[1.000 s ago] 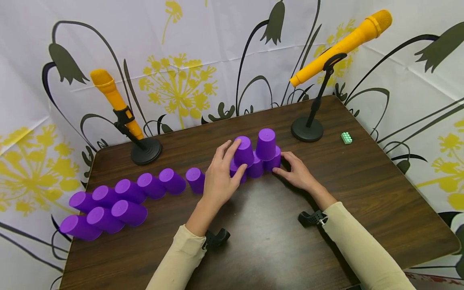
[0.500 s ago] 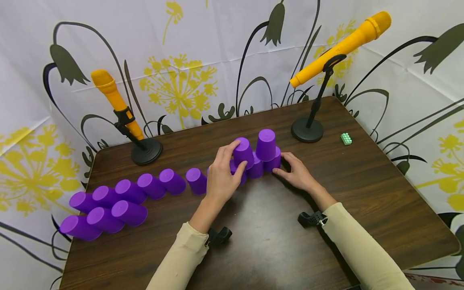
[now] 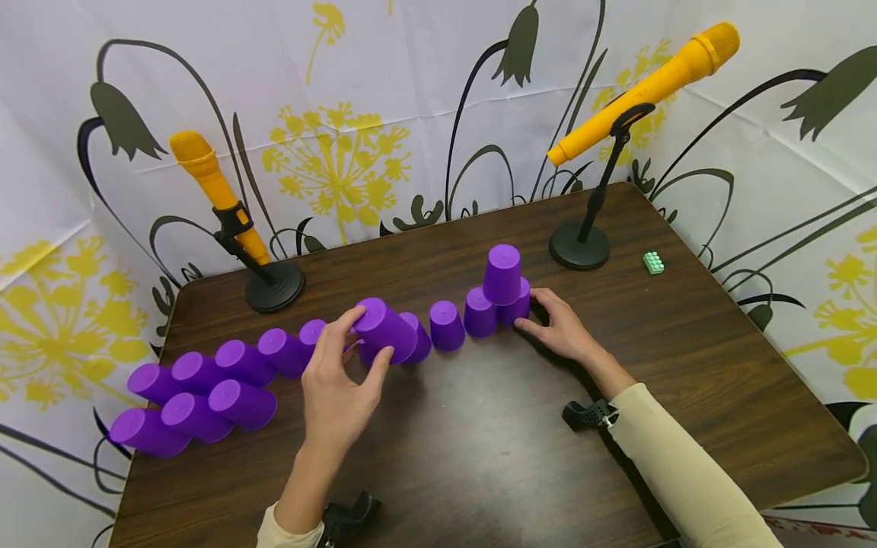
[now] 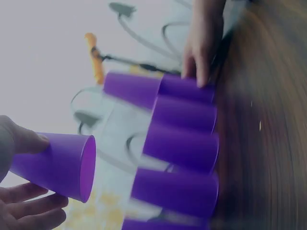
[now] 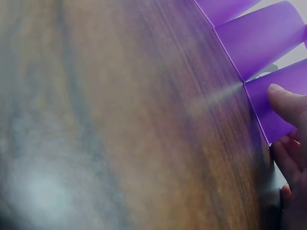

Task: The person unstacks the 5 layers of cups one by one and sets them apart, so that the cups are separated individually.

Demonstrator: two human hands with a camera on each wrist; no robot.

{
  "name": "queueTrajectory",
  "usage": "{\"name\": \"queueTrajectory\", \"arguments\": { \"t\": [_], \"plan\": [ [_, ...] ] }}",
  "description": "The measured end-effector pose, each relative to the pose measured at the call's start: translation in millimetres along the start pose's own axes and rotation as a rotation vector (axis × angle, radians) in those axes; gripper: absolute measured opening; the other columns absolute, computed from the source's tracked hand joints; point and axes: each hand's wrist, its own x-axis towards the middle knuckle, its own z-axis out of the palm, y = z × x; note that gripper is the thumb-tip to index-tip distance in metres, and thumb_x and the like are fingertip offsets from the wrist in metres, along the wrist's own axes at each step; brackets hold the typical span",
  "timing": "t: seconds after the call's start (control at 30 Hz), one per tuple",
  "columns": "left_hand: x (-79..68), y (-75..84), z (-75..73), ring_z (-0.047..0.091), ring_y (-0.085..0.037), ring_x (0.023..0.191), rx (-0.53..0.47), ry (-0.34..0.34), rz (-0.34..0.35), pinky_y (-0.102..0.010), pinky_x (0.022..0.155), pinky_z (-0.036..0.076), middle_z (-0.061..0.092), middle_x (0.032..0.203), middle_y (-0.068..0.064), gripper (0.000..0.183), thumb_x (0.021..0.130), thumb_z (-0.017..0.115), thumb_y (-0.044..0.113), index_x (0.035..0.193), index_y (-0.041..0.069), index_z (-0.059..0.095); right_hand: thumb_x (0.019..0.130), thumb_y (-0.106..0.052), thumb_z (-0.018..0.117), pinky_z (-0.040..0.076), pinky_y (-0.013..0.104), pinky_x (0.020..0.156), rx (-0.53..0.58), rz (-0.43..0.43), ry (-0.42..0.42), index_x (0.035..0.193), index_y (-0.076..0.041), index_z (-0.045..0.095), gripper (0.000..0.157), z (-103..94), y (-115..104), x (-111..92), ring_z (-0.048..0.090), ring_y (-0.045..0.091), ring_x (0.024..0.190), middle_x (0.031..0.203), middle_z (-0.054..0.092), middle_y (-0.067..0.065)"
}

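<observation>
In the head view my left hand [image 3: 342, 396] holds a purple plastic cup [image 3: 387, 331], upside down and tilted, above the row of cups. The left wrist view shows this lifted cup [image 4: 60, 163] between thumb and fingers, apart from the others. My right hand [image 3: 562, 327] is at the right end of the row, gripping the last bottom cup [image 3: 518, 308]; in the right wrist view its thumb lies on that cup [image 5: 271, 112]. One cup [image 3: 503, 274] stands on top, bridging the last two bottom cups. The held cup hides part of the row behind it.
Several more upturned purple cups [image 3: 240, 361] stand at the left of the wooden table [image 3: 479, 457]. Two yellow microphones on black stands, left [image 3: 274, 285] and right [image 3: 579, 243], rise behind. A small green toy brick [image 3: 654, 262] lies at the right.
My left hand has lifted the left upper cup off the row and carried it leftward, uncovering the bottom cups beneath. The right hand has stayed in place.
</observation>
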Motion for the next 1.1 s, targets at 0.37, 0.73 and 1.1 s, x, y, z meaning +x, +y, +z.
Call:
{"name": "queueTrajectory", "arguments": {
  "t": [0.37, 0.73, 1.1],
  "plan": [
    [-50.6, -55.0, -59.8, 0.066, -0.028, 0.081, 0.449, 0.219, -0.177, -0.037, 0.064, 0.050, 0.064, 0.105, -0.014, 0.059, 0.079, 0.082, 0.023, 0.133, 0.016, 0.060, 0.089, -0.025, 0.074, 0.033, 0.051, 0.108, 0.005, 0.010, -0.008, 0.135, -0.003, 0.054, 0.054, 0.6, 1, -1, 0.047, 0.032, 0.129, 0.135, 0.054, 0.015],
    [-72.0, -92.8, -62.0, 0.060, -0.041, 0.063, 0.591, 0.236, -0.253, -0.058, 0.048, 0.042, 0.061, 0.096, -0.016, 0.058, 0.076, 0.084, 0.025, 0.129, 0.016, 0.062, 0.089, -0.025, 0.074, 0.034, 0.050, 0.108, 0.007, 0.005, -0.008, 0.135, -0.003, 0.055, 0.054, -1.3, -2, -1, 0.048, 0.031, 0.128, 0.134, 0.054, 0.015],
    [-74.9, -103.4, -55.5, 0.057, -0.043, 0.056, 0.606, 0.218, -0.278, -0.058, 0.046, 0.041, 0.061, 0.087, -0.015, 0.059, 0.071, 0.089, 0.022, 0.123, 0.013, 0.063, 0.089, -0.025, 0.074, 0.034, 0.050, 0.108, 0.005, 0.012, -0.003, 0.134, -0.003, 0.055, 0.053, 0.5, 0, 0, 0.047, 0.031, 0.129, 0.134, 0.054, 0.014]
  ]
}}
